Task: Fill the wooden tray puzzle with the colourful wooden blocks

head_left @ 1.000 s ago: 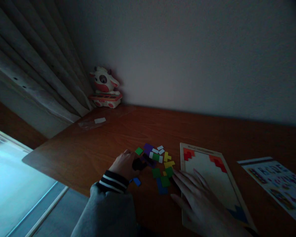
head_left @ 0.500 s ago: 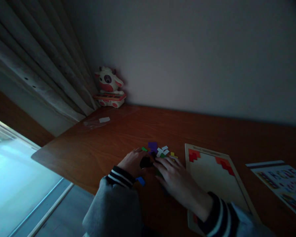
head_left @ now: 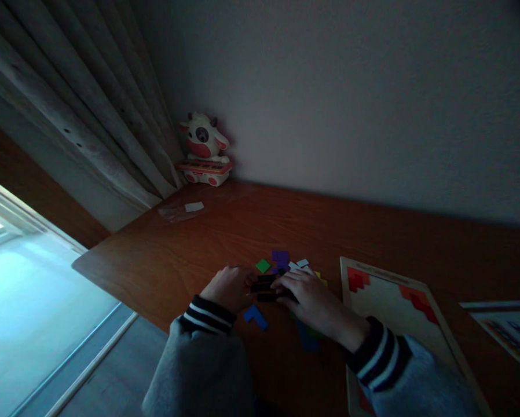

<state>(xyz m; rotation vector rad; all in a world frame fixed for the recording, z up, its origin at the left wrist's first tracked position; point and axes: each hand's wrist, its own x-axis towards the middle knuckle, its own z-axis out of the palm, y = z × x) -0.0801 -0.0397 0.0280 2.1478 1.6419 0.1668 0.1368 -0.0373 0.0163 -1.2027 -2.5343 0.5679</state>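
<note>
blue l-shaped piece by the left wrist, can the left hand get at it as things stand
Probably yes. The blue L-shaped piece lies bare on the wooden desk, just beside the left hand, with nothing on top of it; the right hand is clear of it.

Our right hand (head_left: 314,301) covers most of the loose puzzle pieces (head_left: 281,263), so we cannot count them or tell their shapes. The dark pieces (head_left: 266,286) between our hands are too dim to make out (colour included). The puzzle board (head_left: 385,301) and the printed sheet (head_left: 509,327) run off the frame's edges.
</note>
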